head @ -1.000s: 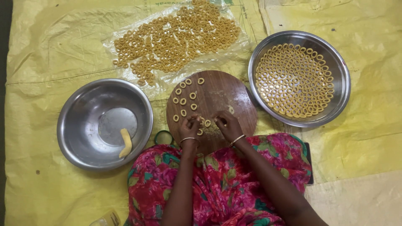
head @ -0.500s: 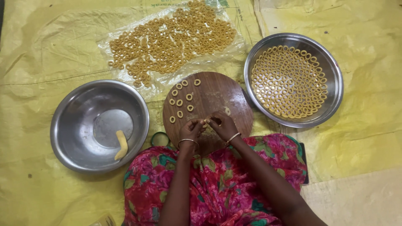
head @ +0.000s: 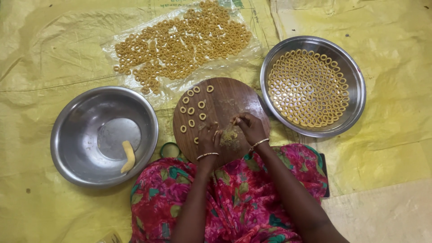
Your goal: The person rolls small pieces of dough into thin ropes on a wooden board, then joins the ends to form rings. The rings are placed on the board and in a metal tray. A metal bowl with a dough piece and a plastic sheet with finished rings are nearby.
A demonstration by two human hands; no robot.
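Observation:
A round wooden board (head: 225, 101) lies in front of my lap and carries several small dough rings (head: 192, 110) on its left half. My left hand (head: 208, 140) and my right hand (head: 250, 128) meet over the near edge of the board. Both pinch a thin strip of dough (head: 230, 128) stretched between their fingertips. A small patch of crumbly dough (head: 230, 139) lies on the board just below them.
A steel bowl (head: 72, 139) at left holds one roll of dough (head: 129, 156). A steel plate (head: 355, 76) at right is packed with pale rings. Golden rings cover a clear plastic sheet (head: 135, 33) at the back. Yellow sheeting (head: 396, 135) covers the floor.
The view has shifted slightly. My hands have stayed together at the board's near edge, working the dough strip between the fingertips.

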